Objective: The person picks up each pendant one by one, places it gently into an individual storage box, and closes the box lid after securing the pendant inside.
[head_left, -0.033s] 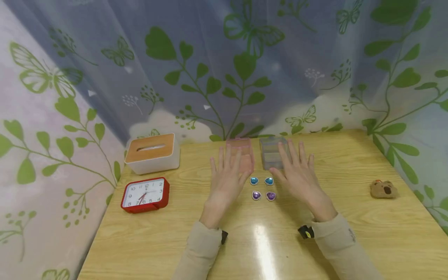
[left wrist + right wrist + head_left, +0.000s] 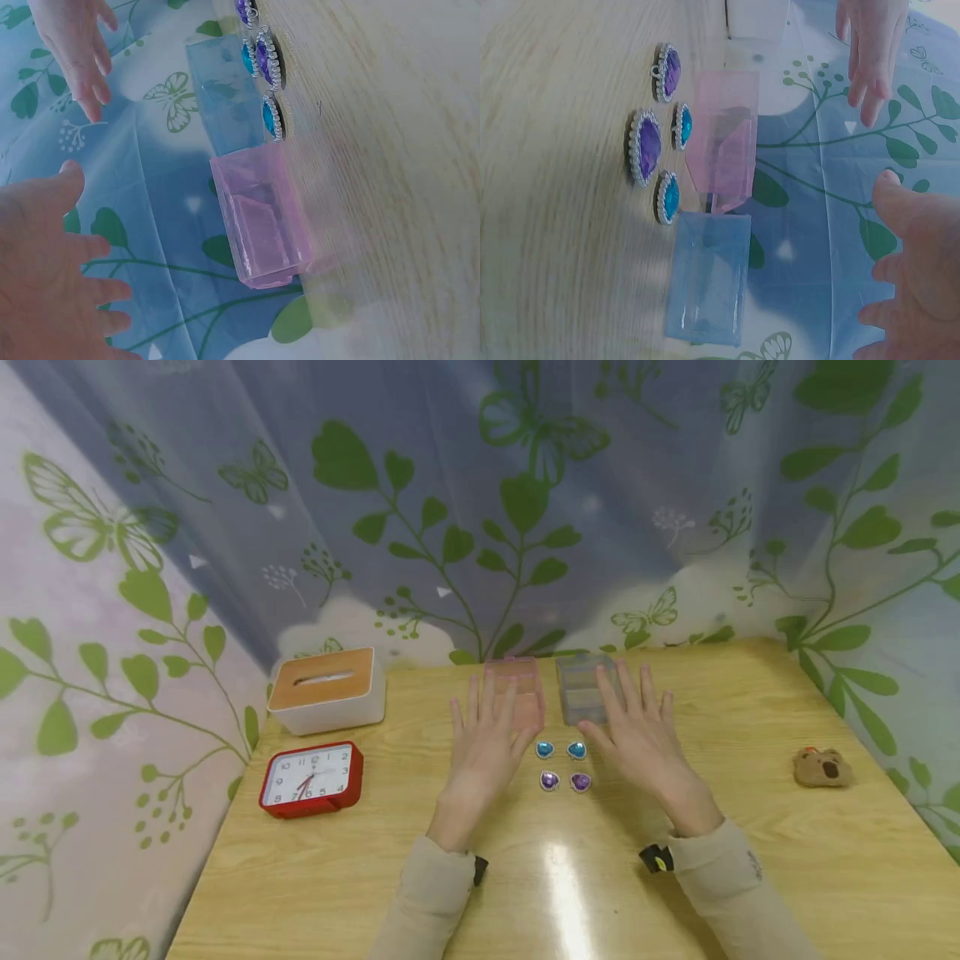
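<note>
My left hand (image 2: 483,752), palm down with fingers spread, is held above the table and overlaps the left side of a clear pink plastic box (image 2: 528,693) in the head view. Likewise spread and holding nothing, my right hand (image 2: 641,747) covers part of a clear blue-grey plastic box (image 2: 577,685) with compartments. Between the hands lie two blue teardrop gem pendants (image 2: 576,750) and, nearer me, two purple heart-like ones (image 2: 550,781), all with silvery beaded rims. Both wrist views show the hands raised off the tabletop, with the pink box (image 2: 259,217) and blue box (image 2: 709,277) standing beside the pendants.
At the left stand a white tissue box (image 2: 330,714) with a wooden lid and a red-framed clock (image 2: 311,779). A small brown plush animal head (image 2: 822,767) lies far right. Behind the wooden table (image 2: 360,877) hangs a leaf-and-butterfly patterned curtain (image 2: 450,468).
</note>
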`<state>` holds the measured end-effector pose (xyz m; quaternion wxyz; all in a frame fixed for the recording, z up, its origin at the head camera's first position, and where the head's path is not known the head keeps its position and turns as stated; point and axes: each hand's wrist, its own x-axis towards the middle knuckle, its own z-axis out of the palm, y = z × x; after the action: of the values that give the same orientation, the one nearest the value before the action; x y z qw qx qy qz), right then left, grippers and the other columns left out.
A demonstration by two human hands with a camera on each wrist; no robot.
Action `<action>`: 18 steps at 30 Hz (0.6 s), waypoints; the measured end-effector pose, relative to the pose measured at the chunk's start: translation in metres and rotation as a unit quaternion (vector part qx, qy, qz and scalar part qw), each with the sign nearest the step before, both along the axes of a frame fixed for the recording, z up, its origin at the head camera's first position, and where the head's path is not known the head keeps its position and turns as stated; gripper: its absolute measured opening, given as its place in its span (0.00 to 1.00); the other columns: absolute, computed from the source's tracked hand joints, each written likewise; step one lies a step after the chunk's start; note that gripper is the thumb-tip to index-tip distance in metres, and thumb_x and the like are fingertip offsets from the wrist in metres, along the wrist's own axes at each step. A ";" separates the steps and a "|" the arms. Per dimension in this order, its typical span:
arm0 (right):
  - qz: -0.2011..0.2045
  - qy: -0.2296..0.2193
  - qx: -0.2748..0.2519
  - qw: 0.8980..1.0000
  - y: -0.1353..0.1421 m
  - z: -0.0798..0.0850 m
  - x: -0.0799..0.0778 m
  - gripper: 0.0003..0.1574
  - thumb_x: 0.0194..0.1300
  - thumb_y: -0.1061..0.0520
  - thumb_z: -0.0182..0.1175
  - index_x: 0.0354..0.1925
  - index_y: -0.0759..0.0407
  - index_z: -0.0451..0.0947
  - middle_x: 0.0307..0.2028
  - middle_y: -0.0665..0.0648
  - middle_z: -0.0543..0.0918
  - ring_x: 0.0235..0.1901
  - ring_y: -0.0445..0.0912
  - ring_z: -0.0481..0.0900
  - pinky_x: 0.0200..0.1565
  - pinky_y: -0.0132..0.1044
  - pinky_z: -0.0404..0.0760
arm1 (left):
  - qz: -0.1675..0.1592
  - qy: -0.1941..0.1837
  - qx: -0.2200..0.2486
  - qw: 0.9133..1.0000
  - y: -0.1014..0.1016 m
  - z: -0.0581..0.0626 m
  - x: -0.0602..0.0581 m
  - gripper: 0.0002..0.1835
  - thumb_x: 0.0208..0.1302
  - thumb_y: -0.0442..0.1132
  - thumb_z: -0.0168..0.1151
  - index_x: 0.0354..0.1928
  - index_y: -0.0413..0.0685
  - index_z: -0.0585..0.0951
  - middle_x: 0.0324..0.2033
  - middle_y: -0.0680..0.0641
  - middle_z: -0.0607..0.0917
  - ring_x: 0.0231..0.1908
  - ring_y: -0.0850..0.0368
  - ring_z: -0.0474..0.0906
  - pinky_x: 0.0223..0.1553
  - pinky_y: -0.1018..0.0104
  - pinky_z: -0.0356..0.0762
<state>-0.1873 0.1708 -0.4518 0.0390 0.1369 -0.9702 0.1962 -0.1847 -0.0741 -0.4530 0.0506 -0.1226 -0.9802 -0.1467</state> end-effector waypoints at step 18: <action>0.170 -0.054 0.060 0.982 0.000 -0.005 -0.002 0.34 0.67 0.49 0.73 0.68 0.54 0.77 0.63 0.65 0.82 0.51 0.61 0.87 0.45 0.57 0.89 | -0.004 -0.076 0.210 0.975 -0.042 -0.012 -0.025 0.46 0.77 0.55 0.60 0.84 0.46 0.49 0.84 0.36 0.51 0.83 0.37 0.51 0.81 0.39 0.58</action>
<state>-0.1896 0.1713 -0.4571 -0.0555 0.2910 -0.9435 0.1487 -0.2094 -0.1159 -0.4649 -0.0004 -0.1017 -0.9279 -0.3588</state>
